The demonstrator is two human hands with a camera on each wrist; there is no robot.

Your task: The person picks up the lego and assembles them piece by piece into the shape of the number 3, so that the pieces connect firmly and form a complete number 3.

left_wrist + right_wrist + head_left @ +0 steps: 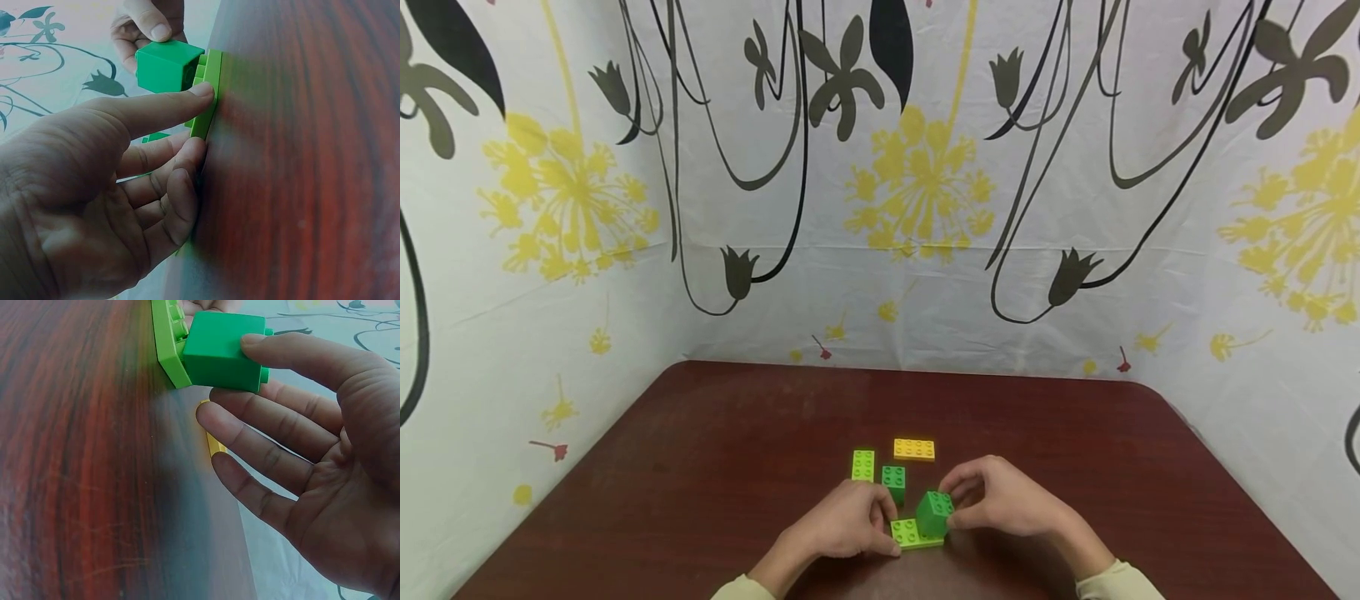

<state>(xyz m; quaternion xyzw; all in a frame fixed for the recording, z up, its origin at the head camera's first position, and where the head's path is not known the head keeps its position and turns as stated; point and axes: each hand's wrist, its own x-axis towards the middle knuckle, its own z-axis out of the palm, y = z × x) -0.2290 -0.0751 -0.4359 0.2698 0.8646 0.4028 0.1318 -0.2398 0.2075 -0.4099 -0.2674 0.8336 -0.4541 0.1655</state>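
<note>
A flat lime-green toy brick (906, 534) lies on the table, its near end pinched between thumb and fingers of my left hand (852, 521). On its right end is a tall green brick (934, 513), studs up, which my right hand (1006, 497) pinches between thumb and fingers. In the right wrist view the green brick (222, 350) stands right at the studs of the lime plate (164, 347), slightly tilted against it. My left thumb (201, 89) presses along the plate's side in the left wrist view.
Behind the hands, a second green brick (893, 482), another lime-green brick (863, 465) and a yellow brick (913, 449) lie on the dark red-brown table (760, 417). A white patterned cloth (925, 317) hangs around the table's back and sides.
</note>
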